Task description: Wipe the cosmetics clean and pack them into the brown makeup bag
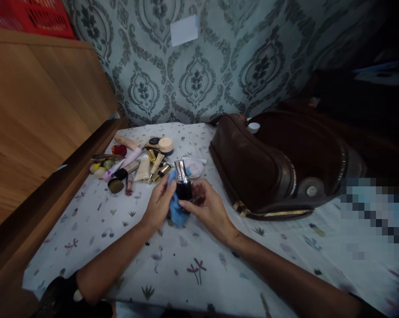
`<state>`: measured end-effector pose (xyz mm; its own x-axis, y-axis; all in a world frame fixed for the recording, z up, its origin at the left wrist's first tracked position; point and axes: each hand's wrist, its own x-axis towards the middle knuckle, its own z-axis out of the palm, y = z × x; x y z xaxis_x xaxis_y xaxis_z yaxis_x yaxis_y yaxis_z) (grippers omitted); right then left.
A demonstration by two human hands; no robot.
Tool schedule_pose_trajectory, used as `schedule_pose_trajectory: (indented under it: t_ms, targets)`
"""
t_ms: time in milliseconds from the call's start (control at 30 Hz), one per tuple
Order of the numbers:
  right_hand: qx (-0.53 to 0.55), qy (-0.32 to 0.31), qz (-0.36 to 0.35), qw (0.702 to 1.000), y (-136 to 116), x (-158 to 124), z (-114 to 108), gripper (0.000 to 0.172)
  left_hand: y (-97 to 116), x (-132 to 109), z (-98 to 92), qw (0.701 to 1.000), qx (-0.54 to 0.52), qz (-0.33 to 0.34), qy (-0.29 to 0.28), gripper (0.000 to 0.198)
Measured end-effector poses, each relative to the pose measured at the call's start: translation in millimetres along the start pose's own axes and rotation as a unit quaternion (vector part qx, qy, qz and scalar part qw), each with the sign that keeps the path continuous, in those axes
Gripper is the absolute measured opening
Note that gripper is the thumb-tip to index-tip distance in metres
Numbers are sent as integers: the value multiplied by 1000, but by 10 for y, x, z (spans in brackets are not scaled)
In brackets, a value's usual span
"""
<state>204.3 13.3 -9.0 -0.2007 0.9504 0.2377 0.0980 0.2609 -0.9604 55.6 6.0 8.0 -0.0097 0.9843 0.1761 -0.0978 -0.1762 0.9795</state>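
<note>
In the middle of the head view, a small black bottle (184,191) with a shiny silver top is held upright between both hands. My right hand (208,206) grips it from the right, thumb along its lower side. A crumpled blue cloth (178,215) is pinched in my left hand (159,201) and lies against the bottle's left side. Just beyond the hands is a round, clear-lidded compact (195,168). To the left, several cosmetics are heaped, among them a beige tube (142,169), a jar (165,145) and a round brush (115,185).
A large brown leather bag (249,168) with gold zips stands on the right of the patterned tablecloth (120,247). A wooden cabinet (43,97) borders the left side, with a red plastic basket (47,20) on top. Behind hangs a patterned curtain (199,84).
</note>
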Motion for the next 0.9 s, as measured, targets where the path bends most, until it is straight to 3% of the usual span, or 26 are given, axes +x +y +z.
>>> schedule_pose_trajectory:
  t_ms: [100,167,267,333,467,533,600,733,900]
  targets:
    - [-94,-5,-3,996,-37,-32,-7,37,75,-61,35,994,51,18,-95,46]
    - [-118,-36,-3,992,-73,-38,-23,37,104,-66,29,991,71,25,-113,50]
    - [-91,-65,-10,994,-116,-15,-63,43,107,-19,-28,992,89,38,-83,44]
    - [-33,-52,-18,998,-134,11,-93,43,101,19,-71,992,98,53,-65,43]
    - [88,-20,-9,996,-160,59,-135,41,101,31,-104,984,133,75,-88,43]
    - [126,-27,8,992,-185,70,-144,42,99,16,-103,980,164,64,-90,47]
    - [149,-41,16,988,-220,68,-147,40,89,8,-108,978,195,41,-56,57]
    - [134,-54,-1,989,-278,34,-152,37,64,35,-144,976,216,14,29,70]
    - [67,-44,-13,997,-249,-5,-137,37,51,64,-196,975,216,24,47,70]
